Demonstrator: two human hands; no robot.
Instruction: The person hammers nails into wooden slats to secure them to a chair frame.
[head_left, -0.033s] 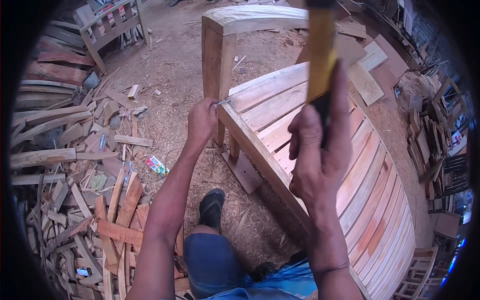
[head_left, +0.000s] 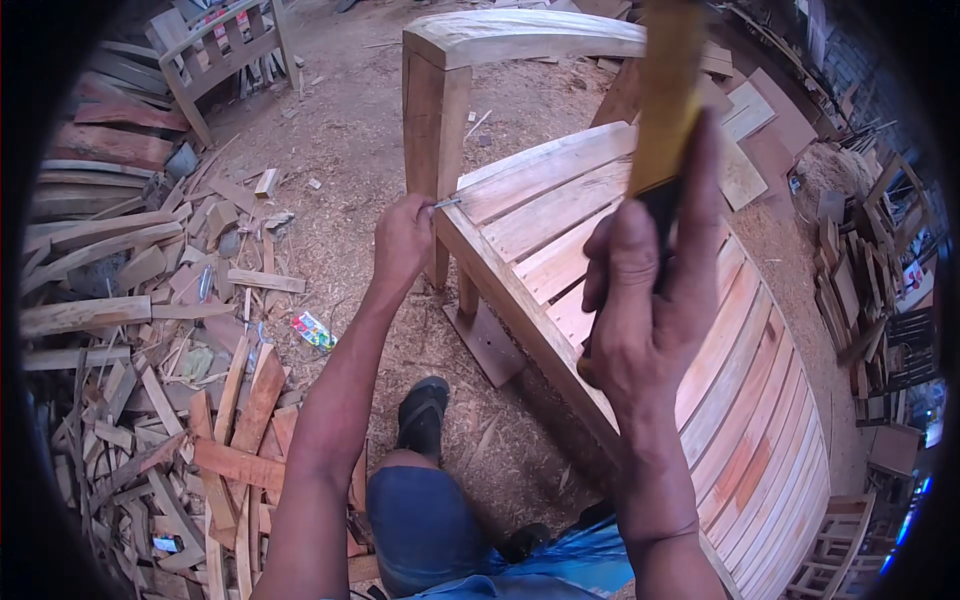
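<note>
My left hand (head_left: 404, 238) is closed in a pinch on a thin metal nail (head_left: 448, 203). The nail lies against the corner of a wooden slatted bench (head_left: 548, 222), where the seat frame meets the front armrest post (head_left: 434, 130). My right hand (head_left: 650, 300) grips a yellow-and-black hammer (head_left: 664, 120), raised above the slats with its index finger stretched along the handle. The hammer's upper end is blurred and cut off by the top of the view, so its head cannot be made out.
Offcuts and wood scraps (head_left: 235, 460) pile up at the left, below stacked planks (head_left: 110, 150). A small wooden chair frame (head_left: 222, 55) stands far left. More boards (head_left: 765, 110) lie at the back right. My booted foot (head_left: 424, 415) is on the sawdust-covered floor beside the bench.
My right hand and the hammer have shifted a little to the right. My left hand stays at the bench corner with the nail.
</note>
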